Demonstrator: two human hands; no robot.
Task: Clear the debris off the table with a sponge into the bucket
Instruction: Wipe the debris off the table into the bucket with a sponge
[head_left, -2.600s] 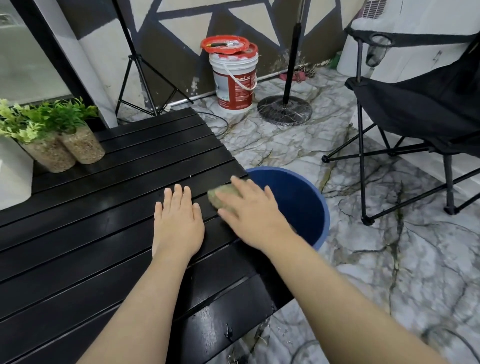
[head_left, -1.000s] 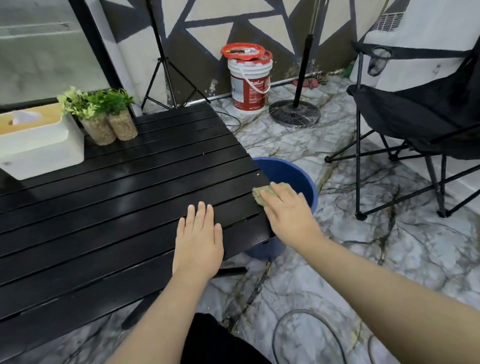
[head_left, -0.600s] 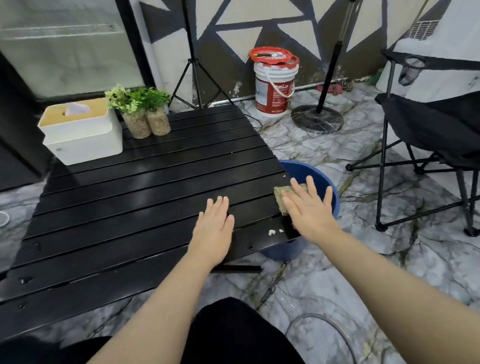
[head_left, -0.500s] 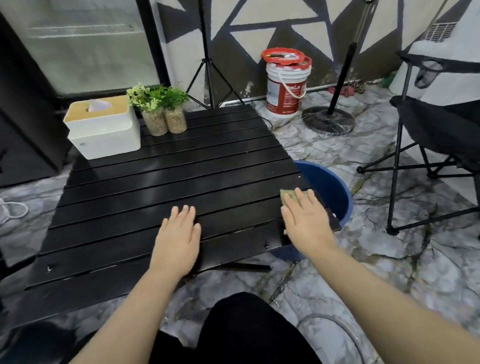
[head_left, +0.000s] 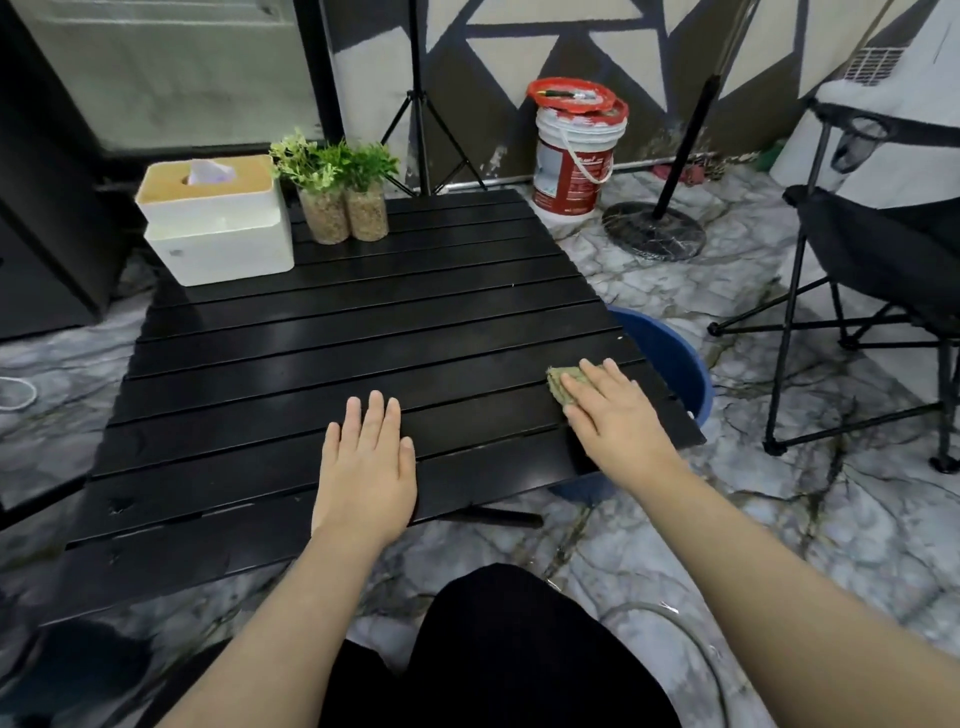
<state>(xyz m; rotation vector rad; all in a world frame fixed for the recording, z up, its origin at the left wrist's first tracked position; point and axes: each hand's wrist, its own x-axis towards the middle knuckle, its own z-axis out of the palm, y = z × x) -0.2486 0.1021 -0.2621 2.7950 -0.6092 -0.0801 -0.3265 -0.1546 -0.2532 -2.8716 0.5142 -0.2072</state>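
A black slatted table (head_left: 322, 332) fills the middle of the view. My right hand (head_left: 615, 410) presses a greenish sponge (head_left: 562, 381) flat on the table's right side, near the front right corner; only the sponge's left end shows past my fingers. A blue bucket (head_left: 670, 353) stands on the floor against the table's right edge, partly hidden under it. My left hand (head_left: 369, 467) lies flat, palm down, fingers together, on the front slats and holds nothing. I see no debris on the slats.
A white tissue box (head_left: 218, 223) and two small potted plants (head_left: 343, 192) stand at the table's back left. Beyond are a tripod (head_left: 415, 104), a red-lidded white pail (head_left: 574, 150), a round stand base (head_left: 654, 234), and a black folding chair (head_left: 872, 291) at right.
My view has pulled back and swung left, bringing the tissue box in. The white crumbs seen near the front right corner are gone. My right hand with the sponge stays near that corner.
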